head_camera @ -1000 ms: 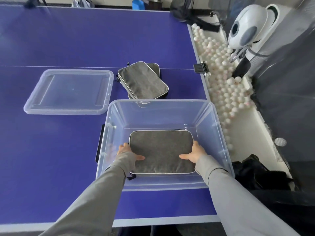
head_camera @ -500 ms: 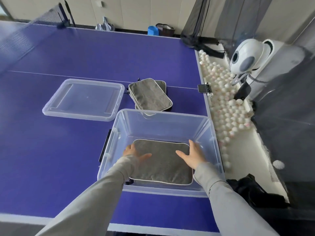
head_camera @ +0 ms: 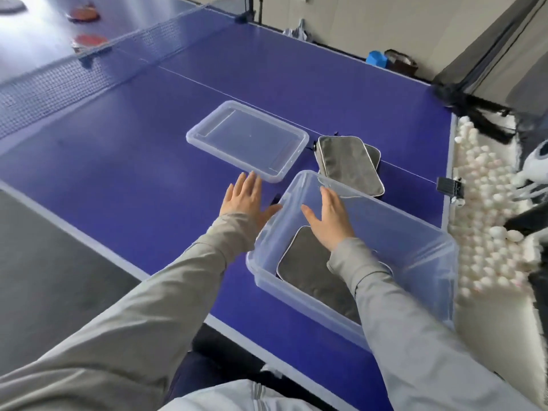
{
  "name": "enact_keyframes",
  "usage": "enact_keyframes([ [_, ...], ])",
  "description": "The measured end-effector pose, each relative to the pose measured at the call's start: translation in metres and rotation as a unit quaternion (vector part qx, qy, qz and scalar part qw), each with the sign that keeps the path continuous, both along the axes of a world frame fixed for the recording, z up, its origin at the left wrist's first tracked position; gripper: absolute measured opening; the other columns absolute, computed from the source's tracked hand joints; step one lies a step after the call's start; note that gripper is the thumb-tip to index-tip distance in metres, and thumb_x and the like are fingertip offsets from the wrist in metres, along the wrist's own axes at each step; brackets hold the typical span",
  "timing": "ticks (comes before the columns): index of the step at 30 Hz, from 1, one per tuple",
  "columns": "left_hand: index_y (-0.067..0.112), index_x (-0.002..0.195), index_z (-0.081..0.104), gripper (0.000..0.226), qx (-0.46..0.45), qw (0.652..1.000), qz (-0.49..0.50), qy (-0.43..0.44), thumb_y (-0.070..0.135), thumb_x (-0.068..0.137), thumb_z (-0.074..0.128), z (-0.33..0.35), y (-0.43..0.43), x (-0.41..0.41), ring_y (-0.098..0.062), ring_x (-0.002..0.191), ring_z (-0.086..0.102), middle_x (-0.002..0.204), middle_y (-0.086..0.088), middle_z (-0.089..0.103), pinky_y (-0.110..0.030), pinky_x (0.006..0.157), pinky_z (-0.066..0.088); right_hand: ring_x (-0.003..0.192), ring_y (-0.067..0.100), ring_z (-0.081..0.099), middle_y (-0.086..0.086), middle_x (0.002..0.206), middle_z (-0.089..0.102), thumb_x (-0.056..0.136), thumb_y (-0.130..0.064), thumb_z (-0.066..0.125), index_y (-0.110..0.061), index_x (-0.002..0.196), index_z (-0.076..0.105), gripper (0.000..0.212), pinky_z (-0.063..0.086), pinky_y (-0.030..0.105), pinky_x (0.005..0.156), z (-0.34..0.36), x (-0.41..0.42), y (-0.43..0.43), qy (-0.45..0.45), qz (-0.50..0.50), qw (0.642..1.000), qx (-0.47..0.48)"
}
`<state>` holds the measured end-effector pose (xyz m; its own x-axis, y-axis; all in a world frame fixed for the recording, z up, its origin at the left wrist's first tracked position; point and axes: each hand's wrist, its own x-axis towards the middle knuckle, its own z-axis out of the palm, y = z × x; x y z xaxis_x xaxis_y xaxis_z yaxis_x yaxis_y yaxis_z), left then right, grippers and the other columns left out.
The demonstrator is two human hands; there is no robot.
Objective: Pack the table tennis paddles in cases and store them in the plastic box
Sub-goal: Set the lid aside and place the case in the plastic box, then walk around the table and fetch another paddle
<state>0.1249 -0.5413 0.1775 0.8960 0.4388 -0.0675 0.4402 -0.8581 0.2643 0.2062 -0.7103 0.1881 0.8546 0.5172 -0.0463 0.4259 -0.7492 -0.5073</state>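
A clear plastic box (head_camera: 415, 238) stands on the blue table near its front edge. One grey paddle case (head_camera: 308, 271) lies flat on the box's floor. My right hand (head_camera: 329, 221) hovers over the box, fingers spread, holding nothing. My left hand (head_camera: 243, 200) is outside the box's left wall, above the table, fingers straight and empty. Two more grey cases (head_camera: 348, 163) lie stacked behind the box. The box's clear lid (head_camera: 247, 139) lies upside down to the left of them. Two red paddles (head_camera: 89, 41) lie beyond the net.
The net (head_camera: 89, 66) crosses the table at upper left. A trough full of white balls (head_camera: 486, 226) runs along the table's right edge, with a ball machine (head_camera: 536, 161) beside it. A black clip (head_camera: 447, 186) sits at the table's right edge.
Both hands have let go of the case in the box and risen; the left hand moved out over the left wall. The view has swung left, showing the net and paddles.
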Motion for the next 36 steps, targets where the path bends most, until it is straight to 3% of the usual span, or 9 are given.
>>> enact_keyframes([
  [9, 0.016, 0.151, 0.007, 0.076, -0.033, 0.984, 0.174, 0.026, 0.059, 0.093, 0.032, -0.047, 0.112, -0.146, -0.014, 0.147, -0.004, 0.160, 0.002, -0.001, -0.032, 0.118, 0.005, 0.145, 0.026, 0.012, 0.011, 0.156, 0.021, 0.096, -0.044, 0.042, -0.010, 0.148, 0.020, 0.066, 0.012, 0.041, 0.118, -0.027, -0.099, 0.165, -0.067, 0.217, 0.969, -0.097],
  [16, 0.012, 0.151, 0.002, 0.077, -0.108, 0.940, 0.258, 0.195, 0.059, 0.094, 0.027, -0.120, 0.161, -0.316, -0.021, 0.147, -0.005, 0.160, -0.003, -0.004, -0.041, 0.119, 0.004, 0.146, 0.026, 0.010, 0.009, 0.156, 0.019, 0.097, -0.046, 0.037, -0.012, 0.149, 0.016, 0.065, 0.010, 0.042, 0.119, -0.088, -0.231, 0.263, -0.038, 0.368, 0.900, -0.230],
  [19, 0.012, 0.150, 0.002, 0.077, -0.143, 0.916, 0.297, 0.229, 0.059, 0.094, 0.026, -0.141, 0.170, -0.379, -0.022, 0.146, -0.007, 0.160, -0.003, -0.005, -0.042, 0.119, 0.003, 0.146, 0.026, 0.010, 0.008, 0.156, 0.019, 0.097, -0.045, 0.038, -0.013, 0.149, 0.016, 0.064, 0.011, 0.043, 0.119, -0.115, -0.290, 0.290, -0.022, 0.428, 0.858, -0.283],
  [27, 0.013, 0.150, 0.000, 0.076, -0.192, 0.856, 0.426, 0.221, 0.058, 0.094, 0.025, -0.161, 0.192, -0.491, -0.021, 0.146, -0.010, 0.160, -0.002, -0.008, -0.042, 0.118, 0.000, 0.147, 0.024, 0.008, 0.007, 0.157, 0.019, 0.097, -0.044, 0.040, -0.014, 0.149, 0.017, 0.064, 0.010, 0.044, 0.119, -0.145, -0.387, 0.345, -0.034, 0.558, 0.751, -0.352],
  [36, 0.014, 0.151, 0.002, 0.076, -0.278, 0.767, 0.543, 0.198, 0.058, 0.094, 0.028, -0.176, 0.194, -0.559, -0.018, 0.147, -0.004, 0.160, 0.000, -0.004, -0.041, 0.118, 0.003, 0.147, 0.023, 0.008, 0.005, 0.158, 0.017, 0.097, -0.046, 0.037, -0.016, 0.150, 0.017, 0.064, 0.012, 0.045, 0.118, -0.163, -0.423, 0.416, -0.076, 0.615, 0.677, -0.397],
])
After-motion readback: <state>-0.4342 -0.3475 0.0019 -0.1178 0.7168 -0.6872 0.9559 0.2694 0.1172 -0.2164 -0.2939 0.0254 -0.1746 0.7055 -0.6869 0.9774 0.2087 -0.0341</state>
